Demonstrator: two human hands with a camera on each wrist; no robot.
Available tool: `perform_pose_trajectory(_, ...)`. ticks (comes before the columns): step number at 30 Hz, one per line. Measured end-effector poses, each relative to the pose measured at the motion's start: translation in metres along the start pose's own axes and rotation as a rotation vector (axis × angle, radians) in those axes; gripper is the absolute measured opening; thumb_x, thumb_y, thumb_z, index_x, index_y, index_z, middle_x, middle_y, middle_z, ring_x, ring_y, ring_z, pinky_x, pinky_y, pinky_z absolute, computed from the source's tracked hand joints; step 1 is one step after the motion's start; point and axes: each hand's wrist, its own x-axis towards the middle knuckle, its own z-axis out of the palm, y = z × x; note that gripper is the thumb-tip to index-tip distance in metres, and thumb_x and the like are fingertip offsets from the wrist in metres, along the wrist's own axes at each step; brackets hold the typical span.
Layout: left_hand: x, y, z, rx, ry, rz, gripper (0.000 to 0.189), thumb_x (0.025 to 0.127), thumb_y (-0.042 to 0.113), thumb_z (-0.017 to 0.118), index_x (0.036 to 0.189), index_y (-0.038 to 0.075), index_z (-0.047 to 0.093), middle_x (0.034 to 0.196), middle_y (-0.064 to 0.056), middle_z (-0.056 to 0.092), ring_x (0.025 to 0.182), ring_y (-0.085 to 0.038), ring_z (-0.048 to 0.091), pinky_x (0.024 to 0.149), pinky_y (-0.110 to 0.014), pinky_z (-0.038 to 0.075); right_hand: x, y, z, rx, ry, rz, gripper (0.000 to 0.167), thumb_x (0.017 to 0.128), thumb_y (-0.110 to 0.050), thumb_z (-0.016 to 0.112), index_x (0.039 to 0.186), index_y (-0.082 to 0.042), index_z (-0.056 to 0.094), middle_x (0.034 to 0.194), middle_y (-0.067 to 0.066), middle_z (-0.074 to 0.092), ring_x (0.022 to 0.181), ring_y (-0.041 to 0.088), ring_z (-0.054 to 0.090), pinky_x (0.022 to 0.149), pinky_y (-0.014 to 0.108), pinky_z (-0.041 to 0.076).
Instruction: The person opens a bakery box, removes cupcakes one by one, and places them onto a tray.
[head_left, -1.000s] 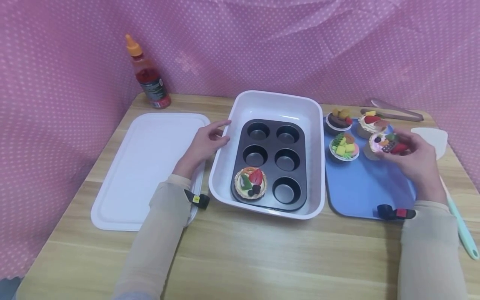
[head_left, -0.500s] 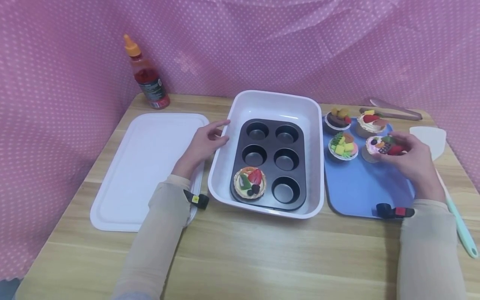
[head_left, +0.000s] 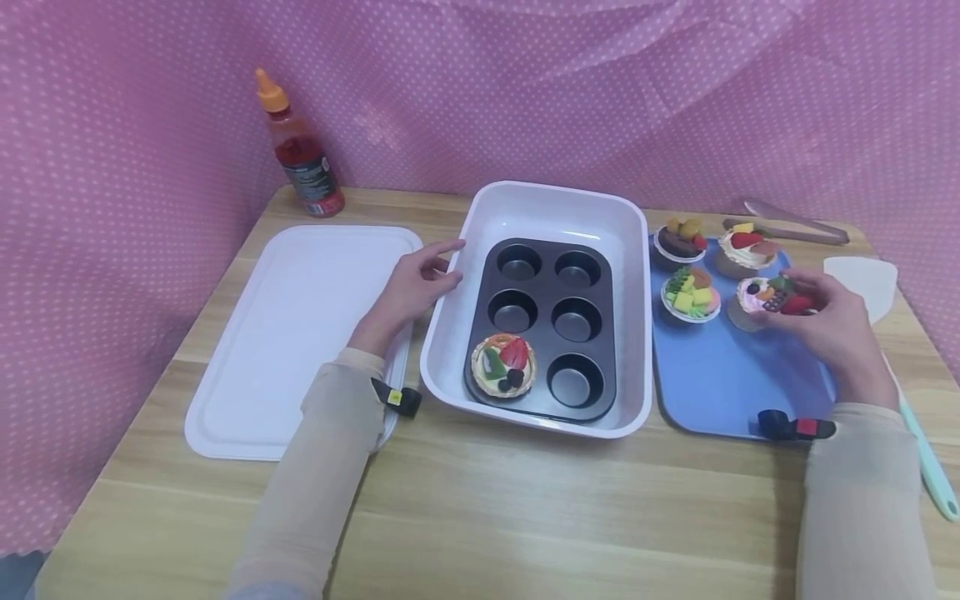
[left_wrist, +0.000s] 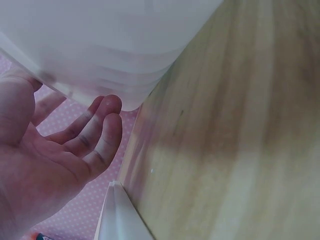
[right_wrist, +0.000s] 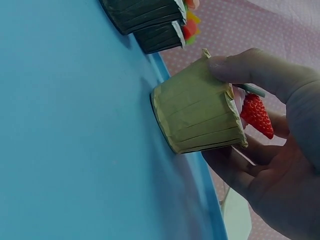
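My left hand point(head_left: 414, 287) rests on the left rim of a deep white basin point(head_left: 442, 350), thumb and forefinger tips at the edge. The left wrist view has its other fingers loosely bent beside the outer wall. In the basin lies a black muffin tin point(head_left: 540, 350), a fruit tart point(head_left: 503, 367) sitting in its near left cup. My right hand point(head_left: 832, 329) holds a cupcake point(right_wrist: 200, 107) in a tan paper cup, topped with a strawberry, between thumb and fingers. This cupcake stands upright on the blue tray point(head_left: 738, 375), its base at the tray surface.
Three other topped cupcakes point(head_left: 690, 298) stand at the back of the blue tray. Behind it lie tongs point(head_left: 787, 232); a white spatula point(head_left: 862, 283) with a mint handle lies right. At left are a white board point(head_left: 292, 333) and a red sauce bottle point(head_left: 303, 158).
Both hands keep nearly the same place. The right hand and its cupcake stay at about the same spot on the tray; the view shifts slightly.
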Motion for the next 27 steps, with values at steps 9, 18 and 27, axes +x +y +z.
perform_pose_trajectory(9, 0.0015, -0.002, 0.0017, -0.007, 0.015, 0.004, 0.052, 0.096, 0.017, 0.066, 0.146, 0.026, 0.055, 0.117, -0.015, 0.067, 0.097, -0.025, 0.067, 0.08, -0.031, 0.056, 0.0021, 0.0007, -0.0006, 0.013, -0.009, -0.003, 0.096, 0.084, -0.054, 0.076, 0.161, -0.026, 0.025, 0.162, 0.024, 0.028, 0.141, 0.047, 0.03, 0.113, 0.068, 0.03)
perform_pose_trajectory(18, 0.001, -0.0017, 0.0028, 0.014, 0.023, -0.009, 0.051, 0.096, 0.019, 0.066, 0.145, 0.029, 0.055, 0.117, -0.014, 0.068, 0.099, -0.026, 0.067, 0.082, -0.032, 0.055, -0.001, 0.0025, 0.0002, 0.0, 0.001, -0.026, 0.096, 0.083, -0.055, 0.076, 0.16, -0.034, 0.024, 0.163, 0.019, 0.031, 0.139, 0.039, 0.032, 0.103, 0.055, 0.037)
perform_pose_trajectory(27, 0.0018, -0.0047, 0.0037, 0.014, 0.037, 0.002, 0.049, 0.097, 0.021, 0.066, 0.144, 0.03, 0.056, 0.115, -0.013, 0.068, 0.097, -0.024, 0.066, 0.084, -0.033, 0.055, -0.0059, -0.0048, -0.0076, 0.038, 0.045, -0.003, 0.096, 0.085, -0.052, 0.076, 0.161, -0.034, 0.021, 0.164, 0.016, 0.029, 0.143, 0.026, 0.042, 0.118, 0.062, 0.029)
